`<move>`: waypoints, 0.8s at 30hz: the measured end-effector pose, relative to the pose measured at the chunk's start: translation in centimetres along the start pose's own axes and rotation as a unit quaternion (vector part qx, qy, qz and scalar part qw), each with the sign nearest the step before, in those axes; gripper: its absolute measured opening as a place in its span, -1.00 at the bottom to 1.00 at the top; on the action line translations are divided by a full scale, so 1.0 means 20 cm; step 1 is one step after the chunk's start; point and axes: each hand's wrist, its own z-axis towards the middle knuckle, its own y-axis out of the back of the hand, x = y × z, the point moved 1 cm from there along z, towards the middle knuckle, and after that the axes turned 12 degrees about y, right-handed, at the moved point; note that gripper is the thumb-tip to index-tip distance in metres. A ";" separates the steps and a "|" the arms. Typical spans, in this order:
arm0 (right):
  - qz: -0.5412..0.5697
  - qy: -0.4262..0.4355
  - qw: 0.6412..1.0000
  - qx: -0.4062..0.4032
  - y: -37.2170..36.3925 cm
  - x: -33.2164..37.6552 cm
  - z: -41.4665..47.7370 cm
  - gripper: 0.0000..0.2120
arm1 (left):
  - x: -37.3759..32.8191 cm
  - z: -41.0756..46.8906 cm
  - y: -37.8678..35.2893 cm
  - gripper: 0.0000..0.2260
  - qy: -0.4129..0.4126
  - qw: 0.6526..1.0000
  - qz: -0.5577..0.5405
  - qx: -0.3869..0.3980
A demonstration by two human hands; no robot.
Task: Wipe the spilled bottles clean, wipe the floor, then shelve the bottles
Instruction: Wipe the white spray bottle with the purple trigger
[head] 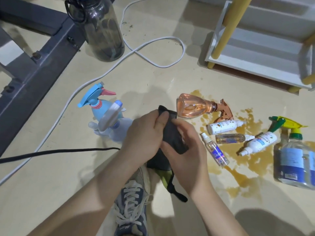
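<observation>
Bottles are found in two groups on the floor (51,184). At the far left a blue spray bottle (95,108) is stood upright with a paler one touching it, apart from the spill. In the middle a dark cloth (172,135) is gripped by both hands: the left hand (144,135) has its fingers curled over the top, the right hand (185,150) is closed round the lower part. Whether a bottle is wrapped inside cannot be told. To the right the other bottles are laid in the brown puddle (240,178). Nearest is the orange spray bottle (192,108), just beyond the right hand's fingers, with its long axis set left-to-right and its nozzle pointing right — so the right hand is judged the nearer for picking it up. The shelf (255,53) is seen further back on the right.
</observation>
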 end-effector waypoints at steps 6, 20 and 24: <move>-0.081 -0.001 0.995 0.054 0.00 0.02 0.01 -0.44 | -0.02 -0.02 0.01 -0.79 -0.078 0.986 0.079 -0.124; -0.036 -0.068 0.996 0.040 0.17 -0.02 0.08 -0.61 | -0.07 -0.03 -0.04 -0.80 -0.318 0.819 0.476 -0.027; -0.066 -0.060 0.995 0.045 0.17 -0.01 0.08 -0.71 | -0.15 0.05 0.00 -0.75 -0.245 0.845 0.473 0.043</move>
